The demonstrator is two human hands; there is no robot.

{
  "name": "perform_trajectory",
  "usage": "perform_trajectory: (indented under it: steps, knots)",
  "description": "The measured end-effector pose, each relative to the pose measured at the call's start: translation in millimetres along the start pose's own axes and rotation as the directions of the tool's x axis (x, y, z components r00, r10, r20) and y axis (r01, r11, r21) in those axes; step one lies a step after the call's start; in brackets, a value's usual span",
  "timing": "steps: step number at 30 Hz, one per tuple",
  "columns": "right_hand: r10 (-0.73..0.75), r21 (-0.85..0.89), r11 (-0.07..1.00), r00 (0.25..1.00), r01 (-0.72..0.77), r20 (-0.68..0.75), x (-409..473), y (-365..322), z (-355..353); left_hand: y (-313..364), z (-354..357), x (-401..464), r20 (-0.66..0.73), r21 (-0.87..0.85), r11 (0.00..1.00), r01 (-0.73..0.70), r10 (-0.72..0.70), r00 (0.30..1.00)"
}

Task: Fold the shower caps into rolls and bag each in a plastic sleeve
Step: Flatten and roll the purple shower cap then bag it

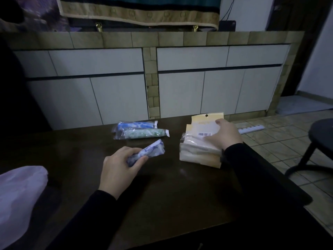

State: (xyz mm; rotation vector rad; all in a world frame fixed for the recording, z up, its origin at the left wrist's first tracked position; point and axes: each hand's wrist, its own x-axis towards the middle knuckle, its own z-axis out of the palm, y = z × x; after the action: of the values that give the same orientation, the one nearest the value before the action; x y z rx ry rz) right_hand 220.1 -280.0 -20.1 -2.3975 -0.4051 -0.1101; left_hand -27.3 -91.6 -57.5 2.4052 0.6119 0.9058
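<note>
My left hand grips a rolled blue-and-white shower cap just above the dark table; the roll's far end sticks out past my fingers. My right hand lies flat on a stack of plastic sleeves with yellowish header cards and a barcode label, at the table's right side. Two bagged rolls lie side by side near the far edge: a blue one and a green one, each inside a clear sleeve.
A pale plastic bag bulges at the table's left edge. Behind the table runs a low cabinet with white doors. A dark round stool stands on the tiled floor at right, and a white power strip lies beyond the table.
</note>
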Motion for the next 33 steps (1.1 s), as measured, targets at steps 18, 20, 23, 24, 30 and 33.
perform_trajectory:
  steps: [18,20,23,24,30,33]
  knots:
    - [-0.678,0.147,0.683,0.695,0.716,-0.238,-40.4,-95.4,-46.5,-9.1,-11.9,1.4,-0.257,-0.114,0.992,0.048,-0.076,0.964]
    - [-0.655,0.265,0.693,0.739,0.670,-0.154,-41.1,-94.2,-29.9,-13.0,-14.0,1.5,-0.274,-0.127,0.990,0.068,-0.101,0.957]
    - [-0.529,0.465,0.732,0.846,0.498,-0.072,-39.5,-82.4,-0.3,-13.5,-18.9,0.5,-0.265,-0.168,0.983,0.078,-0.121,0.957]
    - [-0.490,0.529,0.728,0.870,0.436,-0.043,-39.3,-77.3,8.0,-11.4,-20.8,-0.5,-0.236,-0.215,0.974,0.075,-0.127,0.963]
    - [-0.367,0.802,0.581,0.924,0.136,0.110,-40.9,-55.1,22.8,7.0,-14.1,20.3,0.084,-0.553,0.818,0.160,-0.136,0.987]
    - [-0.338,0.846,0.533,0.917,0.004,0.209,-42.5,-45.8,26.6,11.3,1.5,35.8,0.266,-0.583,0.771,0.256,-0.117,0.957]
